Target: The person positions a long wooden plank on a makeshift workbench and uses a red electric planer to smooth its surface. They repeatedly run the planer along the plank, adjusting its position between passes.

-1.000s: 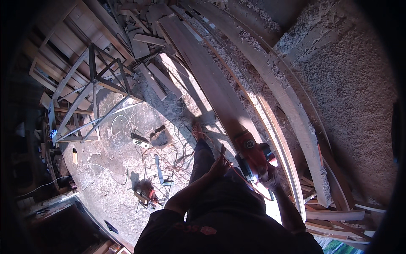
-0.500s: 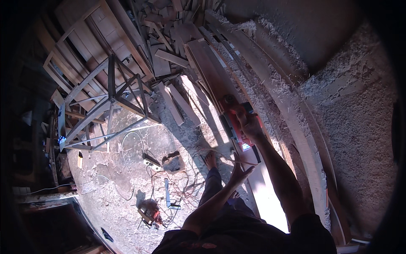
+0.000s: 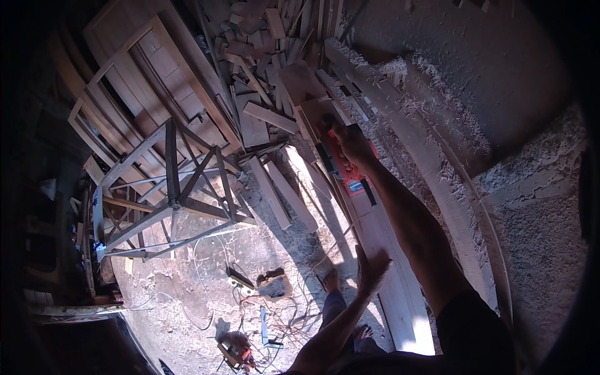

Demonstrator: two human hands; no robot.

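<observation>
the right hand (image 3: 354, 147) is closed around the handle of a red and black power planer (image 3: 334, 154), which sits on the far half of a long, flat, pale brown wooden board (image 3: 398, 287). the left hand (image 3: 373, 270) is spread open, thumb apart from the fingers, at the board's left edge, nearer the body; whether it touches the wood or a thin cord beside it, i cannot tell. to the right of the board runs a long, curved wooden beam (image 3: 437, 165) strewn with pale shavings. on the floor to the left are a bluish l-shaped piece (image 3: 265, 326) and a pale power strip (image 3: 241, 283); beyond them stands an angular frame of brown wooden bars (image 3: 176, 204).
</observation>
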